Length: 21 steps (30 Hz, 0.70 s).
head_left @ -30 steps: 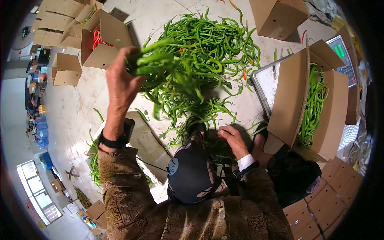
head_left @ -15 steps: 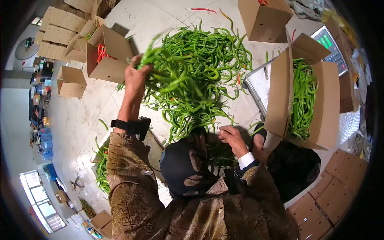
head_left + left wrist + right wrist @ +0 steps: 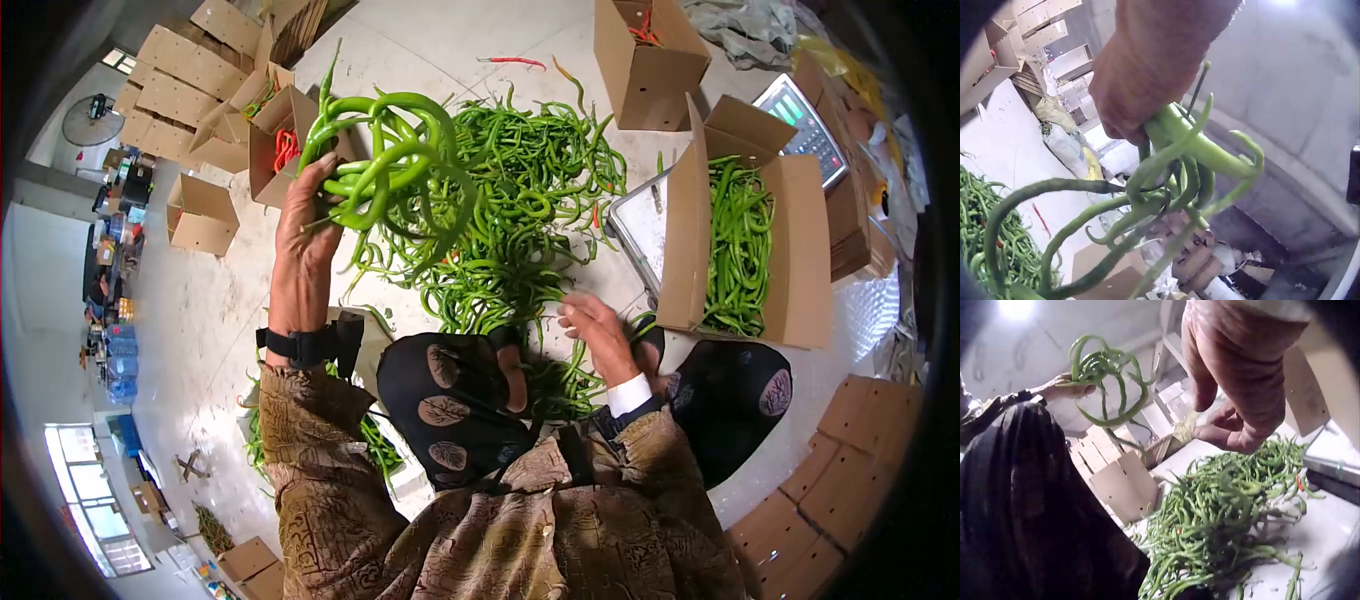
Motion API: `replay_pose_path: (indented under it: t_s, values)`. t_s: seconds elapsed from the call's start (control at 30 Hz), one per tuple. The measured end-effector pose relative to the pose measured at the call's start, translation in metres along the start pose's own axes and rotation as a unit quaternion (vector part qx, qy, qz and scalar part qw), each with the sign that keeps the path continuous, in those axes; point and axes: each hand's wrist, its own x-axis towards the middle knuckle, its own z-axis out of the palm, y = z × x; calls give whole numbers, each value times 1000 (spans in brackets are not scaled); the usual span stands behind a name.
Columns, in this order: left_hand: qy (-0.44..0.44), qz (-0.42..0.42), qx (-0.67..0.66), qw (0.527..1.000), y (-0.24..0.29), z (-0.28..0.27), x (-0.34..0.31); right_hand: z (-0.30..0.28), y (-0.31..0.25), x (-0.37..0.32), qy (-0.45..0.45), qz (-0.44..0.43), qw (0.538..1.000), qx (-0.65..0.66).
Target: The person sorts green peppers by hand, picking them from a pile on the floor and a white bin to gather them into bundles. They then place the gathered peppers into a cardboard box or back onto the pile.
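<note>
The person's left hand (image 3: 303, 215) is clenched around the stem ends of a bunch of long green chili peppers (image 3: 395, 165). The bunch is held up in the air, and its curled pods loop and dangle to the right of the fist, above the left edge of the pile of green peppers (image 3: 520, 200) spread on the pale floor. The right hand (image 3: 598, 325) hovers low over the near edge of that pile, close to the person's knee, with its fingers loosely curled and nothing in them. To the right, an open cardboard box (image 3: 685, 250), part filled with green peppers laid lengthwise, stands on a platform scale (image 3: 638, 225). The far box (image 3: 625, 60) beyond the pile and the left box (image 3: 264, 168) beside the raised fist each show red peppers inside.
</note>
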Motion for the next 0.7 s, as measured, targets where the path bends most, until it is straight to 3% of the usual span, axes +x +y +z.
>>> replay_pose_path:
  t_s: [0.1, 0.13, 0.2, 0.23, 0.3, 0.37, 0.5, 0.57, 0.7]
  values:
    - [-30, 0, -4, 1000, 9, 23, -25, 0, -46, -13, 15, -60, 998, 7]
    - [19, 34, 0, 999, 5, 45, -39, 1, -62, -16, 33, -114, 993, -11]
    - [29, 40, -6, 999, 7, 79, -66, 7, -98, -26, 87, -233, 964, -92]
    - [45, 46, -12, 998, 7, 86, -74, 12, -116, -28, 91, -236, 963, -93]
    - [0, 37, -37, 999, 4, 77, -75, 24, -153, -30, 111, -388, 898, -173]
    - [-55, 20, -12, 998, 0, 83, -82, 47, -195, -33, 120, -469, 850, -207]
    - [-62, -12, -32, 997, -23, 102, -99, 70, -226, -21, 96, -472, 842, -244]
    - [-67, -42, -94, 992, -39, 96, -94, 75, -226, -19, 28, -501, 816, -288]
    - [-40, -53, -31, 997, -63, 87, -98, 76, -215, -19, 31, -457, 864, -207]
